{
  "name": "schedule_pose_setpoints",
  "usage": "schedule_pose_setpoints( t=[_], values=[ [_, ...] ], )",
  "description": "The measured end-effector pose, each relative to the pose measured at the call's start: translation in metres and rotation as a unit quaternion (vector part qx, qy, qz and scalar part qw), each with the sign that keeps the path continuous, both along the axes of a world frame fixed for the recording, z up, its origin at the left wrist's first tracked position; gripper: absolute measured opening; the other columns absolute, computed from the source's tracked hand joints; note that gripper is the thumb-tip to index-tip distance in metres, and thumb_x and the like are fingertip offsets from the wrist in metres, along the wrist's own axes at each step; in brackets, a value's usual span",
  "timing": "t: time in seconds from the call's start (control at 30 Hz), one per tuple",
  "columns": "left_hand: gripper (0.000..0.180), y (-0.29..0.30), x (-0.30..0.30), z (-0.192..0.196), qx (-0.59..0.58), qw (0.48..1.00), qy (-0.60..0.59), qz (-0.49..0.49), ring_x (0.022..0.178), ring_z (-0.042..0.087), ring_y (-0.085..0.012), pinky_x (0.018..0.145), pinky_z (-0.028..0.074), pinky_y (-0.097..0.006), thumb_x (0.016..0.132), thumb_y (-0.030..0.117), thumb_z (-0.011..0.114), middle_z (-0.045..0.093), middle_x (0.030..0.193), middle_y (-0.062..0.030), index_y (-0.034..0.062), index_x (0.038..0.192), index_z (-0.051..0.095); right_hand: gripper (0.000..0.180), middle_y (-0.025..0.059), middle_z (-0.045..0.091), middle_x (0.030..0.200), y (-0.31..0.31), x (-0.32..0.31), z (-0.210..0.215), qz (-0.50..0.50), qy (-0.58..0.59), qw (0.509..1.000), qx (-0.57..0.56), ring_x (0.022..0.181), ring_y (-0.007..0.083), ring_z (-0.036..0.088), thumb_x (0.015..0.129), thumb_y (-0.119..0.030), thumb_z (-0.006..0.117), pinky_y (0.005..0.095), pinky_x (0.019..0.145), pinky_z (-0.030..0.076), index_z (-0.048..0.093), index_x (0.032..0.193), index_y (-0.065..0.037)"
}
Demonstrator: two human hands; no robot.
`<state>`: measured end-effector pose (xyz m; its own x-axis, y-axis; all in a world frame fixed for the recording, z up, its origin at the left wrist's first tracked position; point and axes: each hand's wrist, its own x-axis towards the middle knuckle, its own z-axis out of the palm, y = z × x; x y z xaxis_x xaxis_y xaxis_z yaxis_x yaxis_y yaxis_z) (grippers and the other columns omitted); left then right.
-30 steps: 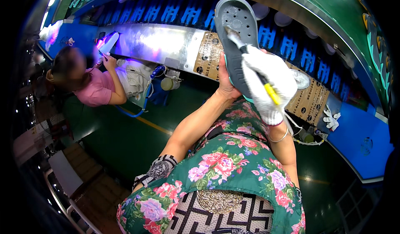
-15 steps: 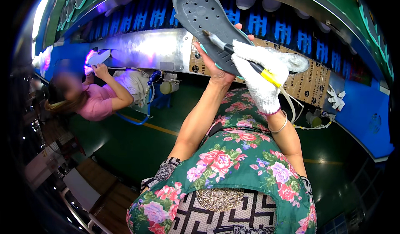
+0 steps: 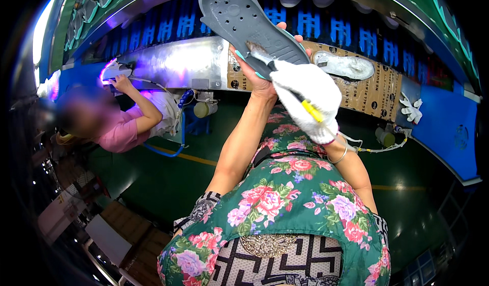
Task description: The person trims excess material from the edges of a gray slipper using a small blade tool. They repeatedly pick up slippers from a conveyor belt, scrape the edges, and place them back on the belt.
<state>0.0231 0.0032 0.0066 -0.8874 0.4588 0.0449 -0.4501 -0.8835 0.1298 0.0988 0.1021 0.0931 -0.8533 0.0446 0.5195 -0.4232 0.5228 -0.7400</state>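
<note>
A grey shoe sole [image 3: 229,12] with small holes and a teal edge is held up in my bare left hand [image 3: 257,80]; the fingers wrap under it and their tips show past its far edge. My right hand [image 3: 309,95], in a white knitted glove, grips a brush [image 3: 262,55] with a yellow piece on its handle and a thin tube trailing from it. The bristles touch the sole's upper face near its middle, which looks wet. Just right of the glove, a whitish shoe piece [image 3: 346,65] lies on brown printed cardboard.
The cardboard [image 3: 368,96] covers part of a metal ledge [image 3: 178,57] before a conveyor with blue brackets [image 3: 341,31]. At right, a white glove [image 3: 410,107] lies by a blue surface [image 3: 443,128]. A co-worker in pink [image 3: 125,125] works at left.
The brush has moved down the sole toward its middle, and my right hand has turned and shifted slightly left. The held sole has moved a little left and up.
</note>
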Motion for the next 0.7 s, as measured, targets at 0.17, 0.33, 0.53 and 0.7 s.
schedule_pose_setpoints(
  t=[0.17, 0.33, 0.53, 0.7],
  values=[
    [0.114, -0.006, -0.009, -0.010, 0.001, 0.996, 0.078, -0.033, 0.117, 0.060, -0.0368, 0.099, 0.048, -0.064, 0.070, 0.096, 0.044, 0.061, 0.130, -0.0168, 0.0090, 0.143, 0.047, 0.027, 0.0087, 0.075, 0.105, 0.003, 0.012, -0.006, 0.041, -0.120, 0.977, -0.173, 0.095, 0.0249, 0.071, 0.080, -0.007, 0.078, 0.0344, 0.085, 0.055, 0.076, 0.107, -0.009],
    [0.113, -0.006, -0.010, -0.006, -0.007, 1.000, -0.005, 0.024, 0.113, 0.061, -0.0423, 0.096, 0.051, -0.060, 0.070, 0.096, 0.046, 0.059, 0.127, -0.0273, 0.0110, 0.145, 0.046, 0.028, 0.0093, 0.073, 0.115, 0.016, 0.013, -0.003, 0.069, -0.091, 0.993, -0.031, 0.103, 0.0217, 0.070, 0.091, -0.005, 0.067, 0.0336, 0.092, 0.054, 0.072, 0.119, -0.007],
    [0.113, -0.008, -0.020, -0.009, 0.001, 0.998, 0.055, 0.017, 0.117, 0.058, -0.0438, 0.099, 0.049, -0.062, 0.070, 0.095, 0.048, 0.058, 0.130, -0.0231, 0.0106, 0.145, 0.045, 0.025, 0.0090, 0.075, 0.104, 0.014, 0.022, -0.018, 0.034, -0.100, 0.990, -0.090, 0.096, 0.0253, 0.071, 0.082, -0.008, 0.077, 0.0334, 0.084, 0.055, 0.076, 0.107, -0.008],
    [0.117, -0.011, -0.029, -0.018, 0.070, 0.989, 0.122, -0.039, 0.122, 0.057, -0.0377, 0.104, 0.045, -0.064, 0.071, 0.095, 0.047, 0.057, 0.135, -0.0181, 0.0057, 0.146, 0.041, 0.020, 0.0103, 0.076, 0.102, -0.003, 0.015, 0.006, 0.053, -0.062, 0.995, -0.062, 0.090, 0.0250, 0.072, 0.080, -0.004, 0.079, 0.0345, 0.083, 0.055, 0.077, 0.100, -0.006]
  ],
)
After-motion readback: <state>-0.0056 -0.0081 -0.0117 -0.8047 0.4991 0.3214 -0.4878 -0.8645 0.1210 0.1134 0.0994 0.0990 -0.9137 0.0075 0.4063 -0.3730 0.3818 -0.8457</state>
